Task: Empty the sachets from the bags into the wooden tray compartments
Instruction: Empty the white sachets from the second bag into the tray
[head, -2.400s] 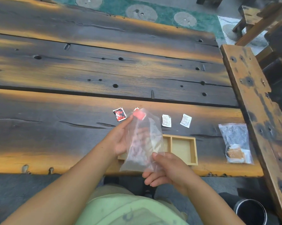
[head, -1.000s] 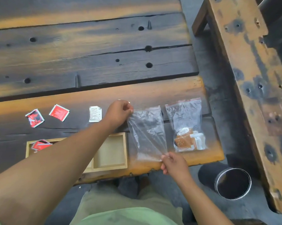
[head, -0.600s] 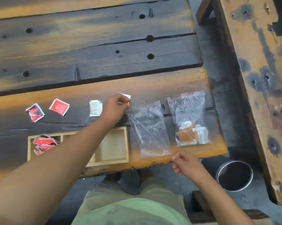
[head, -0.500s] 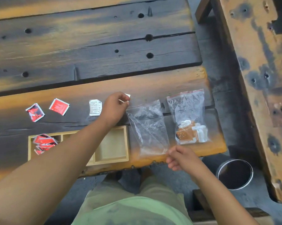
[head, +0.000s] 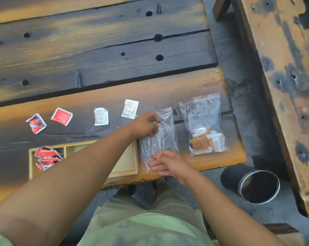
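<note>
**Sachets out of the first bag; bag now laid flat beside the tray**

Emptied bag (head: 163,137) is no longer held up over the wooden tray (head: 136,157). It lies on the tabletop (head: 150,86), just beside the tray's right wall, with its lower end at the near edge. It looks narrower than a moment ago, perhaps folded along its length. I cannot be sure through the clear film.

My left hand (head: 144,124) has come down from the bag's top corner onto its upper part, fingers (head: 154,121) curled and pinching the plastic. My right hand (head: 169,162) was off the bag half a second back and is on it again, fingers straight and resting on the lower end, pressing it flat.

Red sachets (head: 47,157) sit heaped in the tray's left compartment. The right compartment looks bare where my forearm does not cover it. The middle one is mostly hidden.

Loose red sachets (head: 61,116) and loose white sachets (head: 101,116), two of each, lie beyond the tray towards the far edge, not yet gathered.

Second bag (head: 201,121) lies at the near right corner, just beside the emptied one. Brown-and-white sachets are bunched at its lower end.

My reading is that the first bag is finished. The second bag comes next, into a free compartment, and the strays still need picking up.
</note>
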Available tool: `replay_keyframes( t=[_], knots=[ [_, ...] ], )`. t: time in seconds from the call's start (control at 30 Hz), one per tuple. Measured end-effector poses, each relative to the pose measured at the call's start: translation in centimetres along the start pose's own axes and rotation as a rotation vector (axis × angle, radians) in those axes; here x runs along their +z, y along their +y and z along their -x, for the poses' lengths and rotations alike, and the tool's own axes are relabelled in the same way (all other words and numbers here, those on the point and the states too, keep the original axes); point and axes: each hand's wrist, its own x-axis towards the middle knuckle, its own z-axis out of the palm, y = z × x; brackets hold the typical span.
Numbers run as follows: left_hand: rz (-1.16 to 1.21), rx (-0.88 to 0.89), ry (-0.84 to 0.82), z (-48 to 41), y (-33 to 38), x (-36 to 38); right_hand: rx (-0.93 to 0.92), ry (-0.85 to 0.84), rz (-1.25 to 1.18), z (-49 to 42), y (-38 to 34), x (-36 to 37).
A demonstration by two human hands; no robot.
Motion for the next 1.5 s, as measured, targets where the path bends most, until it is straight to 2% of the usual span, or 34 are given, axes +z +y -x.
replay_keyframes(
  t=[0.17,0.3,0.43,0.53,0.67,0.73,0.83,0.9,1.0,1.13,1.23,1.33,1.5],
  knots=[
    [-0.043,-0.015,-0.013,-0.1,0.0,0.0,0.018,-0.050,-0.104,0.7,-0.7,-1.1],
    [-0.034,0.028,0.028,0.3,1.1,0.7,-0.134,-0.001,-0.193,2.5,-3.2,-4.7],
    [0.211,-0.014,-0.022,0.6,2.5,2.9,-0.283,0.237,-0.146,3.9,-5.6,-8.9],
    [0.242,-0.025,-0.027,0.7,3.6,5.6,-0.403,0.459,-0.033,4.0,-6.0,-11.5],
    [0.215,-0.053,0.026,0.7,5.0,9.0,-0.486,0.750,0.377,4.0,-4.4,-13.4],
    [0.214,-0.065,0.053,0.6,5.3,10.3,-0.440,0.787,0.490,3.6,-3.2,-13.8],
    [0.328,-0.110,0.092,0.1,5.4,11.4,-0.344,0.761,0.399,3.2,-2.0,-14.1],
    [0.413,-0.140,0.060,-0.2,5.4,11.9,-0.305,0.729,0.286,3.1,-1.4,-14.2],
    [0.500,-0.091,0.017,0.1,5.5,12.5,-0.266,0.649,0.066,2.9,-0.5,-14.3],
    [0.634,-0.034,-0.012,1.6,5.6,11.3,-0.360,0.511,-0.214,4.2,-0.4,-13.7],
    [0.655,0.060,-0.040,3.7,5.0,9.2,-0.442,0.335,-0.378,6.2,-1.5,-12.1],
    [0.668,0.136,-0.024,6.7,3.9,6.4,-0.454,0.186,-0.339,7.5,-3.0,-9.3],
    [0.667,0.221,0.052,12.0,-0.4,0.3,-0.483,0.123,-0.161,7.5,-5.7,-1.5]
  ],
)
